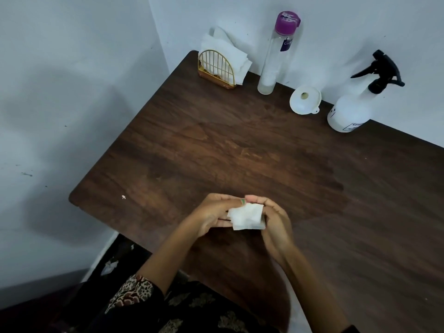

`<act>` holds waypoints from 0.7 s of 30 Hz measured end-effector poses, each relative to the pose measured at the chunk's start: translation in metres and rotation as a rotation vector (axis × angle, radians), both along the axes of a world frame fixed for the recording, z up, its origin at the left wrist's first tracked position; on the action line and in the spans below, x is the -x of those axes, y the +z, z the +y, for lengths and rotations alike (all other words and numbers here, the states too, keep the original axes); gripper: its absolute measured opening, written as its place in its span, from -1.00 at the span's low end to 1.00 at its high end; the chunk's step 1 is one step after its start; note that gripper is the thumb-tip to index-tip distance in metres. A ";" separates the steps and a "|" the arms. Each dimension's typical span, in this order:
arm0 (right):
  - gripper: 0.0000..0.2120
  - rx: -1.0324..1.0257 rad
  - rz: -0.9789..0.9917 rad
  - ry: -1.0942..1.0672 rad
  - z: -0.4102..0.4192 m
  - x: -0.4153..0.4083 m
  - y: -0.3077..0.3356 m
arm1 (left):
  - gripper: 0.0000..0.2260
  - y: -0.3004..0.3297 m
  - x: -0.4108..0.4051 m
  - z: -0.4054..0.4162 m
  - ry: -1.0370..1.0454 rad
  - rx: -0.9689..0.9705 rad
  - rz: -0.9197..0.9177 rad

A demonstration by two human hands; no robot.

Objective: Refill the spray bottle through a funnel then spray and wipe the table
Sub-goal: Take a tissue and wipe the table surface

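Over the near edge of the tabletop [168,150], a folded white tissue [247,217] is held between both hands, close together: the left hand [211,216] lies under it with the thumb on top, the right hand [274,218] curls around its right side. Along the far edge, against the wall, stand the spray bottle [353,109], the white funnel [304,99] lying beside it, a tall clear bottle [276,56] with a purple cap, and a napkin holder [217,68] at the far left corner.
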State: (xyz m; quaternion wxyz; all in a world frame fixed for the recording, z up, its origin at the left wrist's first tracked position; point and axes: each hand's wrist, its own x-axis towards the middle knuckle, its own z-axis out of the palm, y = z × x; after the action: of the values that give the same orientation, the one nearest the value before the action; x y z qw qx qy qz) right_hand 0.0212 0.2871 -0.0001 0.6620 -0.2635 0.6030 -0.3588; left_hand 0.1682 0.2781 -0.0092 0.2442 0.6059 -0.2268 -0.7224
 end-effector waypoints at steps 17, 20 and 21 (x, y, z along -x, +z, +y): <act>-0.82 -0.188 -0.078 -0.204 -0.015 0.012 -0.018 | -0.90 -0.010 -0.002 -0.002 0.010 0.138 -0.027; -0.83 0.162 0.569 -0.310 -0.048 0.018 -0.022 | -0.86 -0.022 -0.023 -0.004 0.102 0.338 -0.313; -0.80 0.285 0.748 -0.333 -0.063 0.020 -0.021 | -0.83 -0.025 -0.036 -0.006 0.082 0.446 -0.534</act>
State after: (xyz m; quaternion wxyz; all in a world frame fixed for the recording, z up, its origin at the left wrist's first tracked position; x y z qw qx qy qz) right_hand 0.0010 0.2243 -0.0213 0.2881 -0.3632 0.7800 -0.4203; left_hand 0.2040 0.2721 -0.0346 0.3312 0.7139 -0.4106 -0.4606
